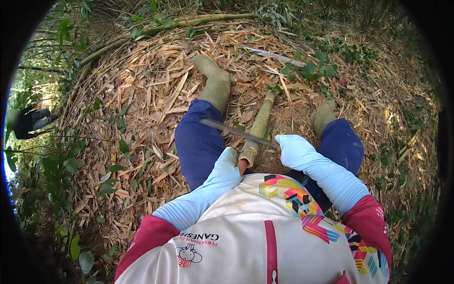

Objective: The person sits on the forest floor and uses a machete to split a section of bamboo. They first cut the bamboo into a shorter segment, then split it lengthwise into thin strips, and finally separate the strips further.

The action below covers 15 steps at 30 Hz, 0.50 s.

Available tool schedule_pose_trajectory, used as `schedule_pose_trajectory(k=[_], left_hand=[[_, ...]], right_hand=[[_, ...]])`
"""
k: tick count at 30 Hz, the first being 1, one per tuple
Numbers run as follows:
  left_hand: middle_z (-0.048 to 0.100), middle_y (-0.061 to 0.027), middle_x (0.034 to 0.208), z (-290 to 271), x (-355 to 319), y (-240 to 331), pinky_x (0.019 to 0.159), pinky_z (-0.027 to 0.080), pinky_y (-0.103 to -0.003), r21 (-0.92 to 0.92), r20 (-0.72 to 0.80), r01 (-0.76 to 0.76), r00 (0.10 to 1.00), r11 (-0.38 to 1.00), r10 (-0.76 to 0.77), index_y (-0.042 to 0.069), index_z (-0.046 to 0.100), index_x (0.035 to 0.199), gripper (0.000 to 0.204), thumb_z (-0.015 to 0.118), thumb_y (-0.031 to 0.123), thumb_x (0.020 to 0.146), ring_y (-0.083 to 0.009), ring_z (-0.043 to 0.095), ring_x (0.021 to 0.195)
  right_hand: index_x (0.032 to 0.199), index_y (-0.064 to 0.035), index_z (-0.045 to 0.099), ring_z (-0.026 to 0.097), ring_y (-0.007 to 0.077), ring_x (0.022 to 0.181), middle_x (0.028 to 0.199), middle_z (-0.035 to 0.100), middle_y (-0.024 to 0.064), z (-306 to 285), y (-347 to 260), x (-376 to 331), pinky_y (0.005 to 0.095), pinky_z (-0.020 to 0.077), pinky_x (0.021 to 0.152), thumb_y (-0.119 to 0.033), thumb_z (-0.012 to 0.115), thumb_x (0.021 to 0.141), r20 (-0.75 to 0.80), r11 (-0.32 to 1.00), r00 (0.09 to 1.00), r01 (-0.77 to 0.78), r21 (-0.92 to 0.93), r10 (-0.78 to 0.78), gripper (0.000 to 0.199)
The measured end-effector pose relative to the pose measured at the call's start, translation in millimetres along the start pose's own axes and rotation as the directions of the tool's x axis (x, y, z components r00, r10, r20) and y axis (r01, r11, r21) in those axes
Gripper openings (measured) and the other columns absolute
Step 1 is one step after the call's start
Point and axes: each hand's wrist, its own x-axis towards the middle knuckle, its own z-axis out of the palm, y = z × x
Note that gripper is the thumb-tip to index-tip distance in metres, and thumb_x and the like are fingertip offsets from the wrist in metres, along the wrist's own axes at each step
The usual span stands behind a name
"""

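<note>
A length of pale green bamboo (261, 123) slants away from me between my legs, its near end cut and its far end on the leaf litter. At that near end, my left hand (242, 165) grips the bamboo; the light blue sleeve covers most of the hand. In my right hand (278, 152) is a machete (227, 128), its handle mostly hidden by the other light blue sleeve. The dark, narrow blade points left and crosses over the bamboo, reaching above my left thigh. Whether the blade touches the bamboo, I cannot tell.
My legs in blue trousers and olive boots (215, 83) spread on either side. Dry bamboo leaves (156, 104) cover the sloping ground. A long bent bamboo stem (189, 21) lies beyond, near a pale stick (274, 56). Another person (33, 122) in dark clothing is far left, beside green plants (61, 165).
</note>
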Motion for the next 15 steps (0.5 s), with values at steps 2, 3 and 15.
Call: schedule_pose_trajectory(k=[2,3,15], left_hand=[[0.059,-0.0077,0.08,0.2,4.7,-0.1,0.065,0.043,-0.03,-0.088,-0.036,-0.051,0.998,0.995,0.049,0.001,0.052,0.099,0.017,0.056,0.017,0.092,-0.0162,0.054,0.073],[0.058,-0.0065,0.078,1.6,5.3,-3.7,0.062,0.043,-0.029,-0.131,-0.052,-0.071,0.997,0.989,0.065,0.002,0.052,0.098,0.017,0.056,0.017,0.092,-0.0149,0.053,0.071],[0.057,-0.0075,0.069,5.4,5.3,-6.7,0.051,0.052,-0.03,-0.685,0.125,0.332,0.93,0.648,-0.346,0.003,0.049,0.106,0.028,0.049,0.03,0.098,-0.0168,0.058,0.052]], right_hand=[[0.115,0.0001,0.061,0.067,0.0375,0.087,0.091,0.068,0.0211,3.1,15.1,5.7,0.0408,0.0534,0.079,-0.017,0.071,0.074,-0.058,0.994,0.993,-0.095,0.053,0.098,0.046],[0.126,0.0036,0.057,0.068,0.0338,0.091,0.096,0.069,0.0193,2.8,19.3,3.9,0.0386,0.0533,0.083,-0.016,0.071,0.075,-0.07,0.991,0.992,-0.1,0.092,0.106,0.057],[0.132,0.0047,0.051,0.068,0.0337,0.095,0.1,0.069,0.0208,11.8,-2.7,-0.9,0.0379,0.0517,0.087,-0.015,0.069,0.077,0.062,0.969,0.988,-0.152,0.196,0.142,0.061]])
